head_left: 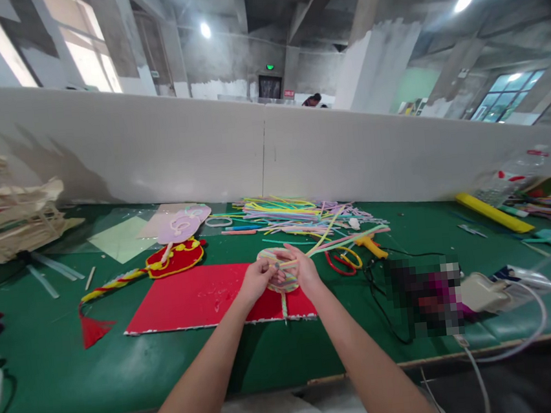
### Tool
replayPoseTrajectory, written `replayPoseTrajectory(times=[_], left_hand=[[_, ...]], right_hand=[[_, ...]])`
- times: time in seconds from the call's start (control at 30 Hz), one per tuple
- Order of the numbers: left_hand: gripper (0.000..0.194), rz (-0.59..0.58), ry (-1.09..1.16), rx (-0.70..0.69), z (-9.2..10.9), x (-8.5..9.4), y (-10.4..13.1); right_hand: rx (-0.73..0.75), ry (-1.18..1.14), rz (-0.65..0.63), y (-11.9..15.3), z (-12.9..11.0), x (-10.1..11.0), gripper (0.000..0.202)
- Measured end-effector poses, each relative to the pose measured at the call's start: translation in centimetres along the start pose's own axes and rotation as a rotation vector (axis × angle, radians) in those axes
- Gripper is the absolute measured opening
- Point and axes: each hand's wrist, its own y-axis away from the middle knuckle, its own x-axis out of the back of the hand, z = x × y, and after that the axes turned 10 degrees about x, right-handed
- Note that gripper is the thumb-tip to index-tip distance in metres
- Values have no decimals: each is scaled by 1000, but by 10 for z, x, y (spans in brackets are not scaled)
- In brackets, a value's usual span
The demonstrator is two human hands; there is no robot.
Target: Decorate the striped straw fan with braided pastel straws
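Observation:
A round striped fan-like piece (283, 285) with a short twisted handle is held over a red board (191, 299). My left hand (259, 279) is closed at its left side, fingers pinched near the middle; what they grip is too small to make out. My right hand (302, 270) holds the round piece's right side. Pastel strips (347, 239) extend from between the hands toward the upper right. Left of the board's top lies a red fan (176, 258) with yellow edging, a twisted handle and a red tassel (95, 330).
Many colored strips (286, 213) lie behind the board. To the right are a yellow-orange glue gun (371, 246), black cables, a yellow bar (494, 212), a plastic bottle (511, 177) and a white adapter (483, 291). A wooden-strip model (14, 222) stands left. A pale partition (177, 148) borders the green table.

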Motion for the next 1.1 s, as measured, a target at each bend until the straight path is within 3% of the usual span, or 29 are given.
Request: replayPoseTrajectory(times=[0.13, 0.3, 0.47, 0.67, 1.1], left_hand=[[33, 7, -3, -11, 2, 2, 1], [34, 12, 9, -31, 6, 5, 3], [35, 0, 11, -29, 6, 6, 2], [38, 5, 12, -25, 3, 11, -1], [36, 1, -19, -37, -4, 17, -5]], right_hand=[[-156, 11, 40, -1, -7, 8, 33], [-12, 175, -6, 1, -31, 24, 38], [-6, 229, 39, 1, -53, 36, 51], [-7, 283, 46, -8, -60, 57, 46], [44, 297, 195, -22, -85, 102, 49]])
